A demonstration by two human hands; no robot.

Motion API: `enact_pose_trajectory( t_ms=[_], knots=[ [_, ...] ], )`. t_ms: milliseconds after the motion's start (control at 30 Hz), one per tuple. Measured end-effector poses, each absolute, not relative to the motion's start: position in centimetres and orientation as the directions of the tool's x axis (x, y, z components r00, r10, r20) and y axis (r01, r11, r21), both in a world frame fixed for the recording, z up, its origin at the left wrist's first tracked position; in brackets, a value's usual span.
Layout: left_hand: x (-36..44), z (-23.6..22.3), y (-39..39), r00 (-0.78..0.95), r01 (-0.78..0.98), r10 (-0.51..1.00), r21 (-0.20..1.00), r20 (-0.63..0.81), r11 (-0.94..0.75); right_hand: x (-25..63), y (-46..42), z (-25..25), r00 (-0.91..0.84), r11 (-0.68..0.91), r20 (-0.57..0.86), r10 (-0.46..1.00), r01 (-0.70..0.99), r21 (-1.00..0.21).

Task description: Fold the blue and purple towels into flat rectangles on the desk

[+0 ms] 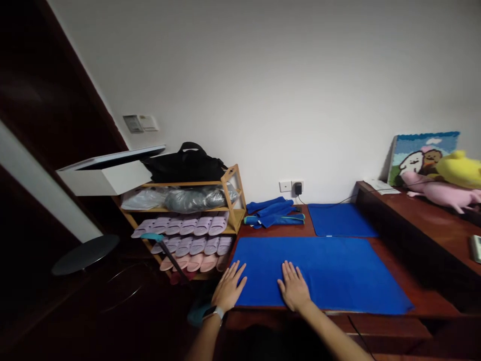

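Note:
A large blue towel lies spread out on the reddish-brown desk, its near edge close to the front of the desk. My left hand rests flat at the towel's left edge, fingers spread, with a watch on the wrist. Flat on the towel left of its middle is my right hand, fingers stretched forward; small creases show beside it. Neither hand holds anything. Behind it lies a smaller blue towel, also flat. Several folded or rolled blue cloths are piled at the back left of the desk.
Left of the desk stands a wooden shoe rack with several slippers, a black bag and a white box. A black plug sits in the wall socket. Plush toys lie on the raised ledge at right.

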State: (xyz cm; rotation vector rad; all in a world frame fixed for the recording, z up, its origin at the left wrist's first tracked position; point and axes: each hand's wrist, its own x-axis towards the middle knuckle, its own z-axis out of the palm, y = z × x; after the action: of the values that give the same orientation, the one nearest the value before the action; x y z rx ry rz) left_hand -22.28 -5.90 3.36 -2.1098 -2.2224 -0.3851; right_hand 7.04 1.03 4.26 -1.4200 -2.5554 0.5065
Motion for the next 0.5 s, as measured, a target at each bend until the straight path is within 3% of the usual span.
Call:
enact_pose_trajectory(
  t_ms=[267, 500],
  knots=[
    [-22.4, 3.4, -5.4, -0.081, 0.985, 0.973, 0.166, 0.215, 0.045, 33.9, 6.5, -1.1, -0.203, 0.209, 0.05, 0.978, 0.963, -0.169],
    [-22.3, 3.8, -5.4, -0.107, 0.985, 0.974, 0.155, 0.198, 0.076, 45.4, 8.4, -4.2, -0.225, 0.247, 0.132, 0.965, 0.951, -0.187]
  ],
)
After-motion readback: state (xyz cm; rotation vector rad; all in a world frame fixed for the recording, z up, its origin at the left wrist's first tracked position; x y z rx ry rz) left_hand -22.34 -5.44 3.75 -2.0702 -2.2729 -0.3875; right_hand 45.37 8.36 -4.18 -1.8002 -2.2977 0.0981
